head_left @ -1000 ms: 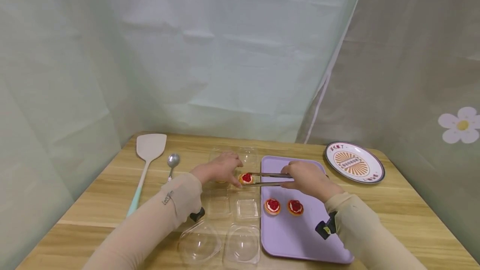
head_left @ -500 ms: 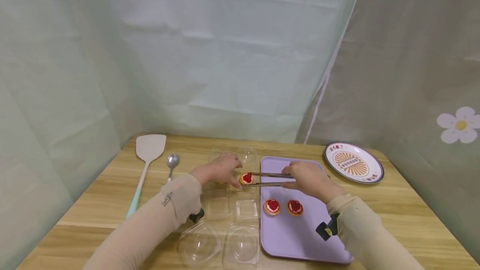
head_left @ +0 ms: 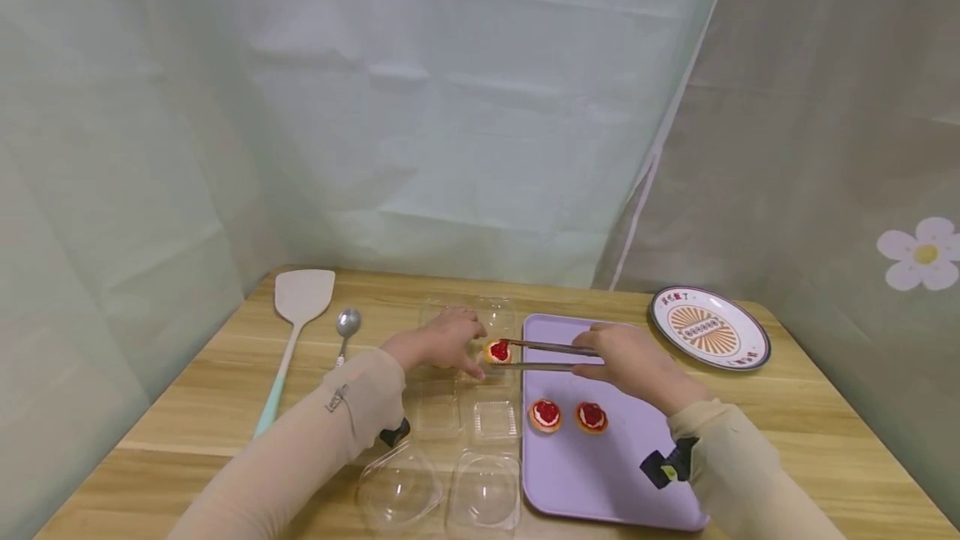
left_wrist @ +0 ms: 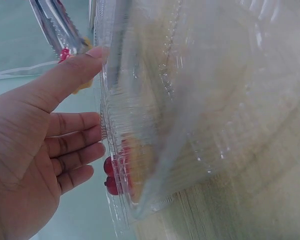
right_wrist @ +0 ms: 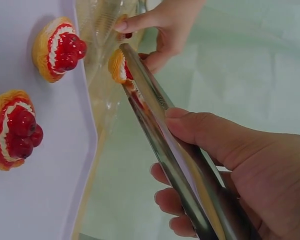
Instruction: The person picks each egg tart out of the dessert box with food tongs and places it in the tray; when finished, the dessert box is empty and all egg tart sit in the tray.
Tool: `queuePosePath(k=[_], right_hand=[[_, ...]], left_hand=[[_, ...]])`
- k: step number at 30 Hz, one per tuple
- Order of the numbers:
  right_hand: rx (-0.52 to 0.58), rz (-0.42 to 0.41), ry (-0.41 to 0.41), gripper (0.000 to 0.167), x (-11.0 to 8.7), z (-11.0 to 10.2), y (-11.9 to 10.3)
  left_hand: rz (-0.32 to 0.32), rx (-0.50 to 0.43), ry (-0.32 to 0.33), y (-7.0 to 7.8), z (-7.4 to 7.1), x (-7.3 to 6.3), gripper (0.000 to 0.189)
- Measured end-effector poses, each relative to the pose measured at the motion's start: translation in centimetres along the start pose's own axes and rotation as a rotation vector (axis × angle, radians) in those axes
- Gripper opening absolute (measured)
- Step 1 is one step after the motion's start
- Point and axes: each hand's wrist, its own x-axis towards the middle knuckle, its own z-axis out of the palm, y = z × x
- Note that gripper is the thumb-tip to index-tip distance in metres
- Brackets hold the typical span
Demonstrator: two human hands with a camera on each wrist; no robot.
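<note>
My right hand (head_left: 630,361) grips metal tongs (right_wrist: 152,107), thumb on one arm and fingers on the other. At the tongs' tips is a small cherry-topped tart (head_left: 498,351) with a yellow shell and white cream. My left hand (head_left: 446,336) holds the edge of a clear plastic container (left_wrist: 190,100), thumb and fingertips at its rim. Red cherries (left_wrist: 110,175) show through its wall in the left wrist view. The tart in the tongs is close to the left thumb. Two similar tarts, a left one (head_left: 545,415) and a right one (head_left: 592,416), lie on a purple tray (head_left: 600,482).
More clear plastic compartments and lids (head_left: 483,486) stand along the tray's left side. A spatula (head_left: 302,294) with a mint handle and a metal spoon (head_left: 348,322) lie at the left. A patterned plate (head_left: 708,327) sits at the back right. Curtains surround the table.
My right hand and the tongs have shifted slightly right, and the tart at their tips has moved slightly up and right. The left hand has stayed nearly still.
</note>
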Motion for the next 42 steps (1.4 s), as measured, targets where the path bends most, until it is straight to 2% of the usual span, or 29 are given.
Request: queuePosePath(k=[6,13,21,28,42], right_hand=[[0.004,-0.002,0.029,0.021,-0.7,-0.8,0.0],[0.02,0.069,0.012,0.025,-2.0,-1.7,0.1],[0.019,0.096,0.028,0.024,-3.4,-2.1,0.7],[0.011,0.091,0.053,0.023,-4.4,-2.5,1.2],[0.024,0.15,0.017,0.025,-6.2,-2.5,2.4]], left_hand=[[0.002,-0.007,0.001,0.0,0.0,-0.1,0.072],[0.006,-0.014,0.008,-0.1,0.0,-0.1,0.072],[0.023,0.0,0.023,0.0,0.0,-0.1,0.067],[0.016,-0.001,0.017,-0.1,0.0,-0.1,0.067],[0.0,-0.009,0.014,0.1,0.0,-0.2,0.069]])
